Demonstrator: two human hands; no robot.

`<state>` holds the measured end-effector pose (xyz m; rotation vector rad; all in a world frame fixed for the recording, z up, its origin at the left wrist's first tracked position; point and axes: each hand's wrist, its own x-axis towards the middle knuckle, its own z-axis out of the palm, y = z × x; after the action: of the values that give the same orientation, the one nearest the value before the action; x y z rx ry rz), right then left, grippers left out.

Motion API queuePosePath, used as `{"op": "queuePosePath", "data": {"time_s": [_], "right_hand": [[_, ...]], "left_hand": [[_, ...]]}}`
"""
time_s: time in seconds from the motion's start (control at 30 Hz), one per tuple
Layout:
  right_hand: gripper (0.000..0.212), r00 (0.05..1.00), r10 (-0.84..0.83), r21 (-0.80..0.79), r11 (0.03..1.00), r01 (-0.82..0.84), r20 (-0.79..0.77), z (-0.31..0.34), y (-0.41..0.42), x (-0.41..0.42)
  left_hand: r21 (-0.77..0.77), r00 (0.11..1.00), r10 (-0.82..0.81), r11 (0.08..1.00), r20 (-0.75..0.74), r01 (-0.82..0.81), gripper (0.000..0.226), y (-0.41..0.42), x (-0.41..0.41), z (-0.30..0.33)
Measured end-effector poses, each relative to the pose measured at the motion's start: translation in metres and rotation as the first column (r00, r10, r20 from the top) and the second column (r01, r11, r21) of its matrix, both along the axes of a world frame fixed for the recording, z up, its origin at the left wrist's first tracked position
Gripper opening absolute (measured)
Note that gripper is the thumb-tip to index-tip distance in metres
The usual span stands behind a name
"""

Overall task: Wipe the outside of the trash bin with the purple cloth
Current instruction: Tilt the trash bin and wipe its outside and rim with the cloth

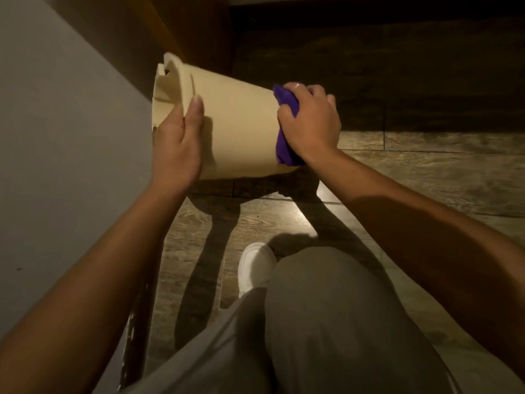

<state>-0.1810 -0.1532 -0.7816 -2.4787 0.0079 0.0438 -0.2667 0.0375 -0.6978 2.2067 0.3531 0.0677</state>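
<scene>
A cream plastic trash bin (238,123) is held tipped on its side above the floor, its rim end pointing left toward the wall and its base end to the right. My left hand (179,143) grips the bin near the rim, thumb lying on its side. My right hand (311,120) is closed on a bunched purple cloth (285,146) and presses it against the bin's base end. Most of the cloth is hidden under the hand.
A grey wall (56,152) runs close along the left. Wood-look floor tiles (426,172) lie below, dark at the back. My knee in grey trousers (326,308) and a white shoe (255,265) sit under the bin. A brown cabinet or door edge (199,32) stands behind the bin.
</scene>
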Motion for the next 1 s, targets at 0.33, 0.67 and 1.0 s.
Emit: {"op": "queuePosePath", "data": {"time_s": [0.33,0.67,1.0], "right_hand": [[0.051,0.942,0.127,-0.022,0.992,-0.126,0.311,0.035,0.047,-0.016],[0.050,0.988,-0.133,0.054,0.989,0.138,-0.082,-0.044,-0.040,-0.003],[0.049,0.984,-0.097,0.313,0.949,0.047,0.146,0.023,-0.020,0.015]], "left_hand": [[-0.005,0.997,0.071,0.997,-0.043,-0.071,0.049,0.002,0.051,0.022],[-0.102,0.986,0.081,0.990,-0.148,-0.097,0.061,0.017,0.083,0.020],[0.049,0.995,-0.074,0.996,-0.063,0.077,0.035,0.024,0.028,0.001]]}}
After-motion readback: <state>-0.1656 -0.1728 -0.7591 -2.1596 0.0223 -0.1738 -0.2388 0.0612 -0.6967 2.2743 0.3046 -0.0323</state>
